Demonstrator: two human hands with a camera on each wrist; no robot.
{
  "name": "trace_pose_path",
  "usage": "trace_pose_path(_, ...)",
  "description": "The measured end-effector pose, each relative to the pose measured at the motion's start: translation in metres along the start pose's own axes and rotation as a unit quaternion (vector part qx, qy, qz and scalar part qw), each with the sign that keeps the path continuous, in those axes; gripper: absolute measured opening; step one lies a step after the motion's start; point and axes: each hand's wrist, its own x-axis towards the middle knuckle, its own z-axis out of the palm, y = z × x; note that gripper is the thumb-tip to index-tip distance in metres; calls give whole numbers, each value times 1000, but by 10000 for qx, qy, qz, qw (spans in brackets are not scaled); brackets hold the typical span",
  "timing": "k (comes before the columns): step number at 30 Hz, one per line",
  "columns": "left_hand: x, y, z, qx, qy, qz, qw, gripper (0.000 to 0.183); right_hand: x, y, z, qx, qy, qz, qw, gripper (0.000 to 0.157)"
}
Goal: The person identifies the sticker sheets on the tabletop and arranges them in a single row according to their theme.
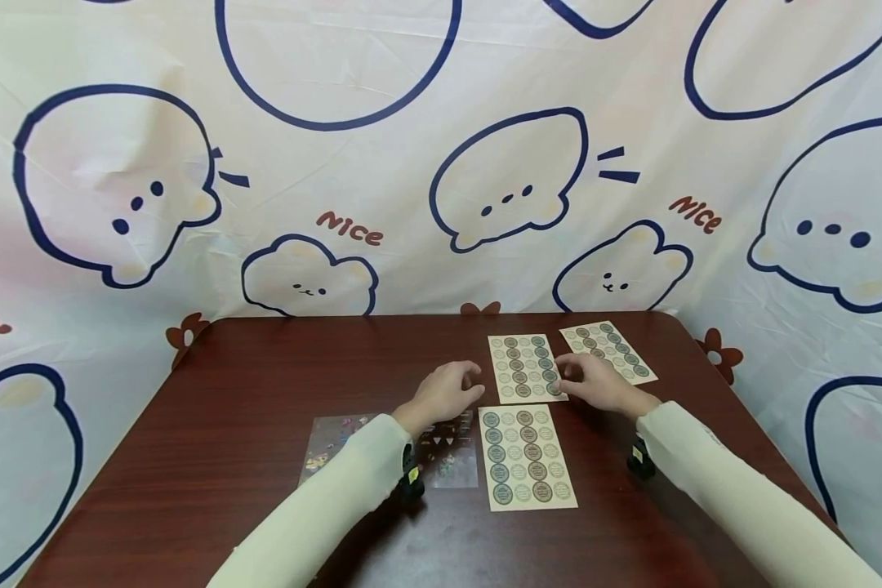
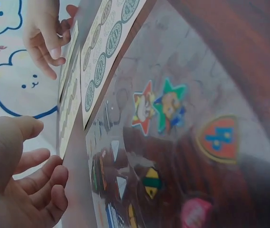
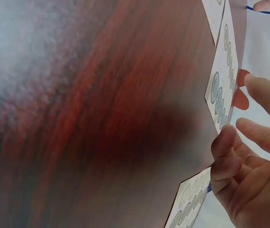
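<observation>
Three cream sheets printed with rows of round grey and brown seal stickers lie flat on the table: a front sheet, a back middle sheet and a tilted back right sheet. My left hand hovers left of the back middle sheet, its fingers loosely bent around nothing. At that sheet's right edge is my right hand, fingers relaxed and apart; whether the fingertips touch the paper I cannot tell. Under the left forearm lies a transparent sheet bearing colourful stickers, among them stars and a shield.
The dark reddish-brown wooden table reaches back to a white curtain with blue cartoon outlines, which also hangs along both sides. Black bands with cameras sit on both wrists, over light sleeves.
</observation>
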Motion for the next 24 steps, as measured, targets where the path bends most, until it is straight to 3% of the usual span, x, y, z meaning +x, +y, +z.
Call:
trace_pose_path(12, 17, 3, 6, -88, -146, -27, 9999, 48, 20, -9, -1, -401, -346, 403, 9978, 64)
trace_pose_path(24, 33, 8, 20, 145, -272, -188, 9993, 61, 28, -2, -3, -471, -659, 417, 9958, 76)
